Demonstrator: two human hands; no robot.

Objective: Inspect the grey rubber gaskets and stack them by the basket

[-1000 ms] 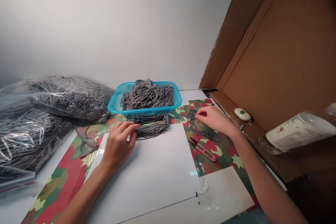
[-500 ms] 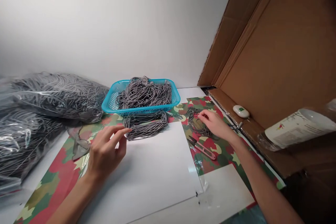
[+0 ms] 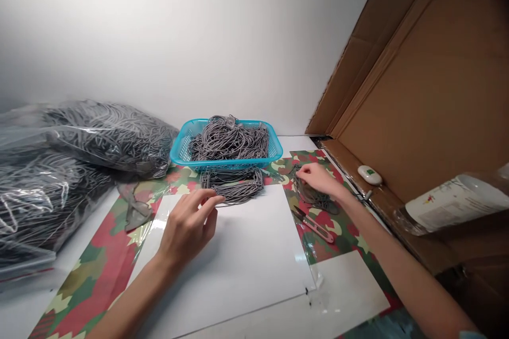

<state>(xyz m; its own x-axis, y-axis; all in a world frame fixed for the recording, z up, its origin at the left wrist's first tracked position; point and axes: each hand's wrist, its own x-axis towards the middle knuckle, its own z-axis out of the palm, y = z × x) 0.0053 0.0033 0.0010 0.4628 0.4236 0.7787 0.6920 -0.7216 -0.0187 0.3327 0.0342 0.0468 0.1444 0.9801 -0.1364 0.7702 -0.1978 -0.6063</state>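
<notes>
My left hand (image 3: 190, 229) is over the white sheet (image 3: 246, 243), just in front of a flat bundle of grey cords (image 3: 238, 190). Its fingers are bent and apart, with nothing visible between them. My right hand (image 3: 320, 179) is at a smaller loose pile of grey cords (image 3: 314, 198), fingertips pinched together; what they hold, if anything, is too small to tell. Behind the flat bundle stands a blue plastic basket (image 3: 178, 154), heaped with tangled grey cords (image 3: 230, 140). Small pink-handled snips (image 3: 318, 229) lie near the right hand.
Clear plastic bags full of grey cords (image 3: 107, 140) are piled at the left. A crumpled grey piece (image 3: 137, 209) lies beside them. On the right are a cardboard wall (image 3: 429, 74), a white oval object (image 3: 369, 175) and a tipped white cup (image 3: 449, 204).
The view has shifted a little, moving the scene rightward. My left hand has moved right over the sheet. My right hand has slid slightly left and away from me, still pinched at the small pile.
</notes>
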